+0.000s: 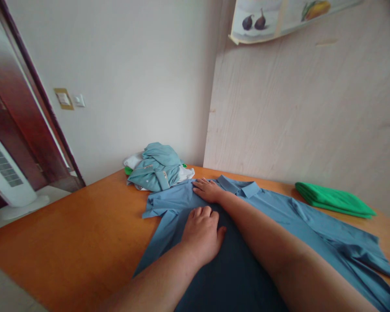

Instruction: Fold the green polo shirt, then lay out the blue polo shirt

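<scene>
A blue polo shirt [299,216] lies spread on the orange wooden table [78,234], its collar toward the far wall. My left hand [202,234] rests palm down on the middle of the shirt, fingers together and lying flat. My right hand [208,190] lies flat on the shirt's left shoulder, just beside the collar, fingers stretched out. Neither hand holds anything. The shirt's left sleeve looks folded in at the table's middle; the right sleeve spreads toward the right edge.
A heap of crumpled clothes [156,168], teal on top with white and green beneath, sits at the table's far corner. A folded green garment [333,199] lies at the back right by the wall. A white fan heater [6,173] stands on the floor at left.
</scene>
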A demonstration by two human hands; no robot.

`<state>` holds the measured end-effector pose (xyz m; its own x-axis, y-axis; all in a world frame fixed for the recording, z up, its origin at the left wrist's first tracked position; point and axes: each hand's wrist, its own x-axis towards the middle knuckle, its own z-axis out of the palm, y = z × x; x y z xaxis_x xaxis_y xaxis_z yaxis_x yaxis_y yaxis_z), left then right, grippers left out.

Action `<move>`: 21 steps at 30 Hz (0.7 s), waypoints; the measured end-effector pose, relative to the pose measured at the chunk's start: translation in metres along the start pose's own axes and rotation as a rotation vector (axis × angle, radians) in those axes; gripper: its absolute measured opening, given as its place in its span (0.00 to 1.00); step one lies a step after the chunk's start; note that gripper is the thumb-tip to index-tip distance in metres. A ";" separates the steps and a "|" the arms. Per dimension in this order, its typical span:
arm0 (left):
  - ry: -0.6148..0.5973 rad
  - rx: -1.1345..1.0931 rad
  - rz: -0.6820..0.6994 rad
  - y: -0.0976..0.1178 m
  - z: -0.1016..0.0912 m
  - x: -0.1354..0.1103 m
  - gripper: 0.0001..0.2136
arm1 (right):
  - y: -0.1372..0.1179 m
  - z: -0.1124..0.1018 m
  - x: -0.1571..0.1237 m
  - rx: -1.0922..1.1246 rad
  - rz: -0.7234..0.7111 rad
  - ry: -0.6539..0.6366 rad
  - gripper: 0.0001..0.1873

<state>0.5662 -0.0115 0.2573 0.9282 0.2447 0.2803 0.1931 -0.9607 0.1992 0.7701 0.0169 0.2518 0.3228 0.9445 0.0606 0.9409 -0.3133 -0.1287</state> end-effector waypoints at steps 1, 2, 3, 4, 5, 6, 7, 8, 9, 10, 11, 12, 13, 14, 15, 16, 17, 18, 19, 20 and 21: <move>0.003 0.002 0.003 0.000 0.001 0.000 0.13 | 0.000 0.001 0.001 0.004 0.001 -0.005 0.32; 0.006 0.004 0.009 -0.001 0.001 0.000 0.13 | -0.001 0.002 0.001 0.009 0.002 -0.007 0.33; 0.009 0.007 0.015 -0.001 0.001 0.000 0.13 | -0.001 0.002 0.000 0.014 0.003 -0.005 0.33; 0.011 0.009 0.019 -0.001 0.001 0.000 0.14 | -0.002 0.001 0.000 0.019 0.005 -0.001 0.33; 0.011 0.011 0.021 -0.001 0.001 0.000 0.14 | -0.003 0.000 -0.001 0.024 0.009 0.007 0.33; 0.009 0.011 0.020 -0.001 0.000 0.000 0.14 | -0.004 -0.002 -0.003 0.030 0.015 0.019 0.32; 0.005 0.009 0.017 -0.002 -0.001 0.000 0.14 | -0.004 -0.004 -0.005 0.036 0.025 0.036 0.32; 0.000 0.006 0.013 -0.002 -0.002 0.000 0.14 | -0.005 -0.007 -0.007 0.042 0.038 0.056 0.31; -0.005 0.002 0.010 -0.001 -0.003 0.000 0.14 | -0.005 -0.010 -0.010 0.048 0.055 0.080 0.30; -0.007 -0.001 0.009 -0.001 -0.003 0.000 0.14 | -0.003 -0.014 -0.013 0.053 0.079 0.108 0.29; -0.005 -0.003 0.009 -0.001 -0.004 0.000 0.13 | -0.001 -0.018 -0.016 0.057 0.107 0.138 0.27; -0.001 -0.005 0.014 -0.001 -0.004 0.000 0.13 | 0.003 -0.023 -0.021 0.060 0.142 0.168 0.26; 0.005 -0.006 0.021 -0.001 -0.004 0.000 0.13 | 0.009 -0.028 -0.025 0.063 0.181 0.197 0.25; 0.011 -0.005 0.029 -0.002 -0.004 0.000 0.13 | 0.016 -0.034 -0.031 0.066 0.225 0.224 0.24; 0.014 -0.002 0.038 -0.002 -0.003 0.000 0.13 | 0.024 -0.040 -0.037 0.068 0.270 0.249 0.24; 0.015 0.001 0.043 -0.002 -0.003 0.000 0.14 | 0.033 -0.046 -0.044 0.069 0.315 0.271 0.23; 0.013 0.003 0.046 -0.002 -0.003 0.000 0.14 | 0.042 -0.051 -0.052 0.068 0.361 0.293 0.24; 0.010 0.003 0.047 -0.003 -0.003 0.000 0.14 | 0.051 -0.056 -0.060 0.065 0.402 0.309 0.24; 0.007 0.001 0.045 -0.003 -0.002 0.000 0.14 | 0.060 -0.060 -0.070 0.061 0.442 0.322 0.25; 0.005 -0.003 0.044 -0.003 -0.002 0.000 0.14 | 0.068 -0.062 -0.080 0.055 0.481 0.330 0.26; 0.004 -0.007 0.044 -0.004 -0.002 0.000 0.14 | 0.074 -0.063 -0.091 0.050 0.515 0.331 0.27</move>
<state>0.5650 -0.0077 0.2582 0.9344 0.2032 0.2925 0.1504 -0.9696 0.1929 0.8170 -0.0985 0.2995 0.7568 0.5900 0.2814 0.6524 -0.7085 -0.2692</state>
